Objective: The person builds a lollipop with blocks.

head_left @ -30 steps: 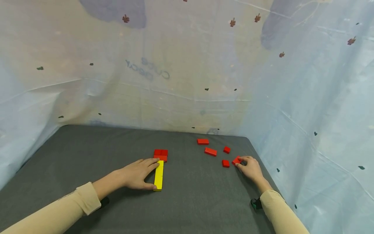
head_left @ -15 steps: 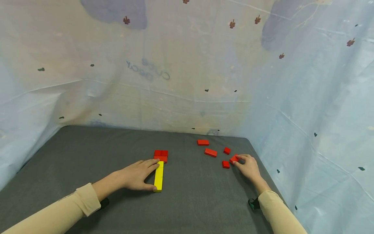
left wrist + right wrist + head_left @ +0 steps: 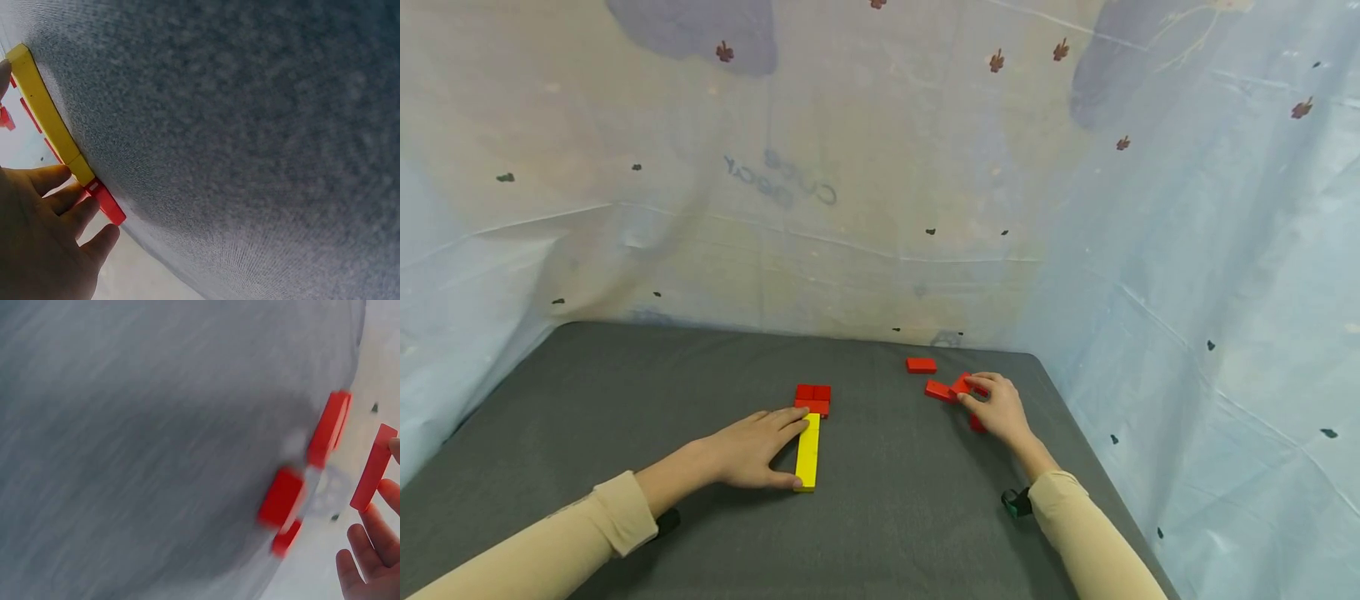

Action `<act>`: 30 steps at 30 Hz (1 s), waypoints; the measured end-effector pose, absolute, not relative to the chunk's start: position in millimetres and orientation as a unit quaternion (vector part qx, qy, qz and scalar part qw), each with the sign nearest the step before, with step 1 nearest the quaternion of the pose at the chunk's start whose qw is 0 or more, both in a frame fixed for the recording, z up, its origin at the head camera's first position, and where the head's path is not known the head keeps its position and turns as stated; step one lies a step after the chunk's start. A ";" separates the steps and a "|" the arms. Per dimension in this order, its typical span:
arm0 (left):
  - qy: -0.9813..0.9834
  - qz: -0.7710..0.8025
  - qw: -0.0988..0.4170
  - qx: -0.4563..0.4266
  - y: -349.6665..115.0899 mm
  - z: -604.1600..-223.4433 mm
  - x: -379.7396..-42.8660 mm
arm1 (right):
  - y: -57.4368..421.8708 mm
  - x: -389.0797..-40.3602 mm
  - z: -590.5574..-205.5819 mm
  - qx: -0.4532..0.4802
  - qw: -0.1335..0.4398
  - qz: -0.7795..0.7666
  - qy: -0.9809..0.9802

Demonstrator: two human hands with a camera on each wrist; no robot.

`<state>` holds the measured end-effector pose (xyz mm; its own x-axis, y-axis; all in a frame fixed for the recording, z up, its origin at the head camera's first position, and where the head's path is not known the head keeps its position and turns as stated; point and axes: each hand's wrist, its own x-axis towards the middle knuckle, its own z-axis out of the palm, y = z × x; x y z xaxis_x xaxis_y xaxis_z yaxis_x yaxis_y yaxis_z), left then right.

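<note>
My left hand (image 3: pixel 748 447) spreads along a yellow bar (image 3: pixel 807 457), thumb at the near end and fingertips at the far end. A seam in the left wrist view shows the bar is made of two yellow blocks (image 3: pixel 44 109). Against its far end sits a group of red blocks (image 3: pixel 812 397), partly touched by the left fingers. My right hand (image 3: pixel 1000 410) pinches a long red block (image 3: pixel 375 467) between thumb and fingers, held up off the table. Beneath that hand are loose red blocks, one small red block (image 3: pixel 977 423) partly hidden by it.
One red block (image 3: pixel 921 365) lies farther back, and another red block (image 3: pixel 938 390) lies beside the right hand. The grey table (image 3: pixel 880 517) ends at a patterned curtain (image 3: pixel 850 275) behind and on the right.
My right hand has lifted the red block and carried it left and back, over the other loose blocks. My left hand and the yellow bar have stayed in place.
</note>
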<state>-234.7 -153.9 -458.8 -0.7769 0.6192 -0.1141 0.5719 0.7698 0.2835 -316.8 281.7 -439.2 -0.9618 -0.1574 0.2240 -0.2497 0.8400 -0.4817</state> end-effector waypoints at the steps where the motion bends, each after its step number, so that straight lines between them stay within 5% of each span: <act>1: 0.936 0.117 0.099 0.318 -154.2 -459.3 -234.5 | 275.7 -318.5 -438.6 0.111 0.088 0.265 -0.954; 30: 0.924 0.091 0.062 0.366 -142.2 -457.4 -206.5 | 139.1 -333.7 -437.0 0.243 0.044 0.307 -0.919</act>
<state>-206.5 -142.2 -457.4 -0.7244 0.6877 -0.0492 0.6650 0.7157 0.2132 -333.7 139.1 -437.0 -0.8778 -0.4201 0.2302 -0.4741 0.6933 -0.5427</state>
